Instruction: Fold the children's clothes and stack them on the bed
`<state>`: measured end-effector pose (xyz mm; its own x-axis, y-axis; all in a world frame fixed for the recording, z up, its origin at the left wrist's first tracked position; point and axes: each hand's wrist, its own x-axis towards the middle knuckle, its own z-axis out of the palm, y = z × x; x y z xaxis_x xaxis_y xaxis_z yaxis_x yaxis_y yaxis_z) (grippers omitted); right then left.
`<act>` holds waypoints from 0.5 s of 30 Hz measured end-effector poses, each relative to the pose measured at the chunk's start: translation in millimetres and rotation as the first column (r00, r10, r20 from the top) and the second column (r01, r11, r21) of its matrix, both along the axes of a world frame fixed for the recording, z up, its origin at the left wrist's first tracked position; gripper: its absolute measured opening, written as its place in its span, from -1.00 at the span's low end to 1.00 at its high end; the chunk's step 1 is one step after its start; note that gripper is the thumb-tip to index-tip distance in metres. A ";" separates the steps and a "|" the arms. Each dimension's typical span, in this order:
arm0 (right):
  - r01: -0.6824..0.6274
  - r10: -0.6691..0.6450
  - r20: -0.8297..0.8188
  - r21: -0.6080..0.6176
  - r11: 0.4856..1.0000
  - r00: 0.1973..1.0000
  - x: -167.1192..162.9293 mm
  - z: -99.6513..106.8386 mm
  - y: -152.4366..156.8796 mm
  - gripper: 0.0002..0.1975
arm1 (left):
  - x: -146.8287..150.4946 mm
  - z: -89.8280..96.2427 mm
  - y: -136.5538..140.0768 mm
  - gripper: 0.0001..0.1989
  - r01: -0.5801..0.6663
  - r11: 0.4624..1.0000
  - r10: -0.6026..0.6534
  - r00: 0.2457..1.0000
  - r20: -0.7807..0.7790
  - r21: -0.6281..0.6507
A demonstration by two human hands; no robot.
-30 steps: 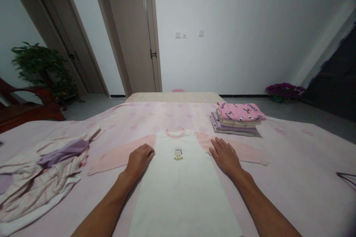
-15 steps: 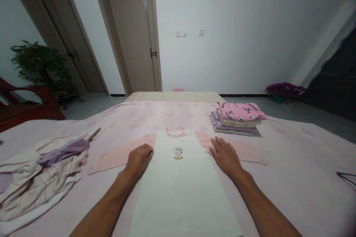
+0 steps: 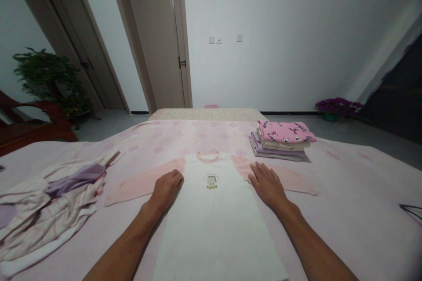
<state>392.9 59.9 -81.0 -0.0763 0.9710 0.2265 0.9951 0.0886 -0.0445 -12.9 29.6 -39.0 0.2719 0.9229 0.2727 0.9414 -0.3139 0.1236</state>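
Observation:
A long-sleeved shirt (image 3: 214, 224) with a white body, pink sleeves and a small printed motif lies spread flat, its collar pointing away from me. My left hand (image 3: 167, 188) is closed, its fingers curled together on the shirt's left edge just below the armpit; the fingertips are partly hidden. On the other side my right hand (image 3: 266, 184) rests flat over the start of the right sleeve and the body's edge, with fingers stretched out. Both sleeves extend outward beyond my hands.
A pink flowered sheet (image 3: 349, 215) covers the surface. Loose crumpled clothes (image 3: 56, 202) lie at the left. Behind my right hand stands a stack of folded clothes (image 3: 281, 140), pink on top. A thin black object (image 3: 410, 210) sits at the right edge.
My left hand has shifted very slightly to the right and away from me at the shirt's edge. My right hand and the shirt look the same.

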 end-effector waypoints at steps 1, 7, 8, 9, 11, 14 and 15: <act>0.000 0.000 0.000 0.001 1.000 1.000 0.1 -0.2 0.0 -0.44 | 0.1 -0.4 0.0 -0.81 0.002 1.000 -0.002 1.000 0.004 0.002; 0.004 -0.004 0.007 -0.007 1.000 1.000 -0.7 0.6 -0.3 -0.44 | -4.1 -3.0 1.0 -0.80 -0.016 1.000 0.017 0.982 0.186 -0.011; 0.005 -0.005 0.009 -0.009 1.000 1.000 -1.2 1.2 -0.5 -0.44 | -5.4 -3.7 1.8 -0.81 -0.027 1.000 0.030 0.975 0.222 -0.016; 0.006 -0.006 0.012 -0.010 1.000 1.000 -1.6 2.0 -0.8 -0.44 | -6.6 -4.5 2.9 -0.81 -0.038 0.999 0.041 0.966 0.254 -0.019; 0.007 -0.007 0.021 -0.014 1.000 1.000 -2.5 3.6 -1.4 -0.44 | -8.8 -6.2 5.8 -0.83 -0.071 0.997 0.073 0.947 0.311 -0.018; 0.013 -0.012 0.030 -0.015 1.000 0.999 -3.2 5.5 -1.8 -0.44 | -10.8 -9.1 10.6 -0.83 -0.141 0.990 0.135 0.904 0.404 -0.015; 0.014 -0.013 0.030 -0.016 1.000 0.999 -3.3 5.9 -1.8 -0.44 | -11.2 -10.1 12.0 -0.82 -0.160 0.987 0.152 0.887 0.436 -0.018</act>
<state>389.6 58.0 -75.1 -0.0699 0.9755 0.2088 0.9971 0.0748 -0.0158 -24.1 41.6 -49.1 -0.0249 0.9373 0.3477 0.8320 -0.1734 0.5270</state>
